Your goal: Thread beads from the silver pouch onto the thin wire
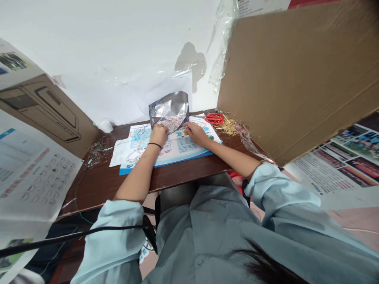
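A foil bag with a silvery inside leans against the wall, its mouth wide, with many small pink, white and red beads in it. My left hand, with a black band at the wrist, is at the bag's lower left with its fingers curled closed; what they hold is hidden. At the lower right edge of the bag, my right hand has its fingers bent together, and anything between them is too small to name. Under both hands lies a printed sheet with blue edges. A thin string with white beads lies to the left.
Red-handled scissors lie at the right beside a heap of thin gold-coloured sticks and clear plastic wrap. Tangled clear thread is on the left of the brown table. Cardboard walls stand on both sides.
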`<state>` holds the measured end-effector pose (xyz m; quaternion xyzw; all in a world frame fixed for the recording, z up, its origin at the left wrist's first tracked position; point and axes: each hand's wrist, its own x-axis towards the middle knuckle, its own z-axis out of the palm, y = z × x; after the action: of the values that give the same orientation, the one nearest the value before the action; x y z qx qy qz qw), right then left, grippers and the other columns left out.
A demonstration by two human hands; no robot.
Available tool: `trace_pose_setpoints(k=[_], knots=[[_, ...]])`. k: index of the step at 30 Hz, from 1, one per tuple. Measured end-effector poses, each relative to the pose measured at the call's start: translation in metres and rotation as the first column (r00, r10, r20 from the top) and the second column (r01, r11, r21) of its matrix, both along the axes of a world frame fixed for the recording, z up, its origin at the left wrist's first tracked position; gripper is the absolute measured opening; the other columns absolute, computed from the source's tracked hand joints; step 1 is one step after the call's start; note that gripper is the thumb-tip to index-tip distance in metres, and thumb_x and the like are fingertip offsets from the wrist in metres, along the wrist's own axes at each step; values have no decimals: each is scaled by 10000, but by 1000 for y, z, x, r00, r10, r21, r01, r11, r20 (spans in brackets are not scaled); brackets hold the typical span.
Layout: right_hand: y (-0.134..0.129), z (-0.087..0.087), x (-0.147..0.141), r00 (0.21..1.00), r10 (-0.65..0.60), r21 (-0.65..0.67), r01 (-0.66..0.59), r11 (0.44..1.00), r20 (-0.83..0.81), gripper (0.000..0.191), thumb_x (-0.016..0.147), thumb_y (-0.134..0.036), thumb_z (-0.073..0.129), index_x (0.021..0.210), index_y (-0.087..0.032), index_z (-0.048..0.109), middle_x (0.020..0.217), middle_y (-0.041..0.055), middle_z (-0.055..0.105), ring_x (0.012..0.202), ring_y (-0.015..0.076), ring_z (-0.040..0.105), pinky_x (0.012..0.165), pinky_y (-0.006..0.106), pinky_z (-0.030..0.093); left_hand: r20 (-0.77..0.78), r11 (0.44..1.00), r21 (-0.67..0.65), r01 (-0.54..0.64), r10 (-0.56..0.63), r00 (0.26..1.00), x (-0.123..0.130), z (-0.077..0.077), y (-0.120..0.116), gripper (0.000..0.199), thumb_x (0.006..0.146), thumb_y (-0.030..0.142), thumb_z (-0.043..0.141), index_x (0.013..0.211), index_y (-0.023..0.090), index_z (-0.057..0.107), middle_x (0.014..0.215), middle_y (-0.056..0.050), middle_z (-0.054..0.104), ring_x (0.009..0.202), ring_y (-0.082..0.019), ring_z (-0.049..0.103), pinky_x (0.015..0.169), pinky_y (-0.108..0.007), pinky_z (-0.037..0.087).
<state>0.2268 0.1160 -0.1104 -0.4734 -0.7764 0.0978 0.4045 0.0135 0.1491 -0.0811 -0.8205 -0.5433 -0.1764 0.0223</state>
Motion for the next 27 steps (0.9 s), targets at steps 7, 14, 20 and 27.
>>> trace_pose_setpoints(k=[7, 14, 20, 27], knots=[[-7, 4, -8, 999, -25, 23, 25, 999, 25, 210, 951, -166, 458, 1061, -194, 635, 972, 82, 673, 982, 246, 570, 909, 353, 426, 526, 998, 58, 38, -62, 848, 16, 7, -18, 102, 868, 139, 524, 818, 176, 605, 911, -100, 685, 909, -216, 631, 893, -370, 507], [-21, 11, -16, 997, -80, 78, 80, 994, -1, 236, 986, -187, 432, 837, -204, 614, 871, 71, 656, 888, 232, 527, 867, 347, 395, 954, 876, -297, 380, 263, 141, 54, 2, -38, 105, 830, 216, 660, 842, 180, 562, 748, -4, 674, 659, -84, 613, 666, -221, 496], [-16, 12, -11, 997, -70, 159, 72, 985, -17, 235, 993, -204, 433, 856, -214, 623, 912, 78, 647, 932, 245, 512, 916, 383, 392, 938, 851, -337, 403, 342, 61, 46, -5, -38, 193, 761, 181, 754, 827, 165, 573, 754, -7, 697, 698, -87, 653, 697, -223, 499], [-12, 11, -9, 999, -30, 193, 25, 981, 25, 242, 1007, -214, 441, 905, -194, 660, 946, 93, 661, 951, 248, 524, 938, 389, 396, 944, 844, -316, 433, 324, 57, 51, -8, -37, 162, 786, 138, 728, 889, 156, 604, 736, -8, 712, 694, -81, 665, 675, -197, 490]])
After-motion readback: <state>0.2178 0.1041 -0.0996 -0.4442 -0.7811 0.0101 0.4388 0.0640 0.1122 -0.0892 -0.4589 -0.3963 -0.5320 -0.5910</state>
